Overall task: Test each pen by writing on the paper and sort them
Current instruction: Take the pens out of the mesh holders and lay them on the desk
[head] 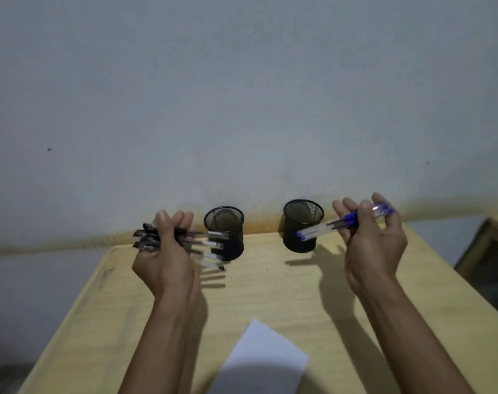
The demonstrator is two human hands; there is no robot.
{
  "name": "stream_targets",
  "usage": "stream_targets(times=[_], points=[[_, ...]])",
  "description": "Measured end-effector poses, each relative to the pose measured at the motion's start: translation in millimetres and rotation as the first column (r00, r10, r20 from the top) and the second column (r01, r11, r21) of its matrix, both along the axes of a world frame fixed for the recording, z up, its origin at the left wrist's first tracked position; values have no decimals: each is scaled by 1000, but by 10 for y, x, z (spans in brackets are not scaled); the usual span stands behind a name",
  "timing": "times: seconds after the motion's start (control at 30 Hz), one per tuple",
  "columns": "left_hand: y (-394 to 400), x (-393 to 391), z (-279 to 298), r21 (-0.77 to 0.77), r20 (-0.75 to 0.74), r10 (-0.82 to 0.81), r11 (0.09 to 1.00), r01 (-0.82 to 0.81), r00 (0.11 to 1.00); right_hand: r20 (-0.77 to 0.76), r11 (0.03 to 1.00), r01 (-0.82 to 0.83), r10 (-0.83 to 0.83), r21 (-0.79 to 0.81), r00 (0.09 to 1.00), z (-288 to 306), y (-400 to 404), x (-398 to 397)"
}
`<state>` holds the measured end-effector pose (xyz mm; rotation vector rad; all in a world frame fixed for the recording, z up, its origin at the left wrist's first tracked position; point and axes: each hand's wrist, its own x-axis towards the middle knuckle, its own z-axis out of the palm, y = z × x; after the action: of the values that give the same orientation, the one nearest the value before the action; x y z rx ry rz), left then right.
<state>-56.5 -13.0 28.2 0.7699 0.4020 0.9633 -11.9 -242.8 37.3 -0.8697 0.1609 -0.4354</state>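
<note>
My left hand grips a fanned bundle of several black pens, held above the table just left of the left black mesh cup; the pen ends point right, in front of that cup. My right hand holds a bundle of blue pens, whose ends point left across the front of the right black mesh cup. Both cups stand upright at the table's far edge and look empty. A white sheet of paper lies on the table near me, between my forearms.
The light wooden table ends against a pale wall. A second piece of wooden furniture stands off the table's right side. The floor shows beyond the table's left edge.
</note>
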Motion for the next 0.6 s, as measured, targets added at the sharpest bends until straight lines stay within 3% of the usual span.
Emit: stream_targets(times=[0.13, 0.3, 0.4, 0.6], points=[[-26, -142, -386, -44, -86, 38, 998, -42, 996, -121, 984, 57, -78, -170, 990, -418, -30, -173], [-20, -146, -665, 22, -254, 121, 993, -119, 960, -236, 972, 93, -145, -218, 961, -670, -65, -216], [62, -147, -802, 24, -323, 151, 988, -151, 934, -261, 972, 100, -155, -212, 953, -723, -98, -205], [180, -177, -959, 96, -410, 167, 986, -139, 897, -295, 913, 57, -190, -404, 936, -763, -221, -222]])
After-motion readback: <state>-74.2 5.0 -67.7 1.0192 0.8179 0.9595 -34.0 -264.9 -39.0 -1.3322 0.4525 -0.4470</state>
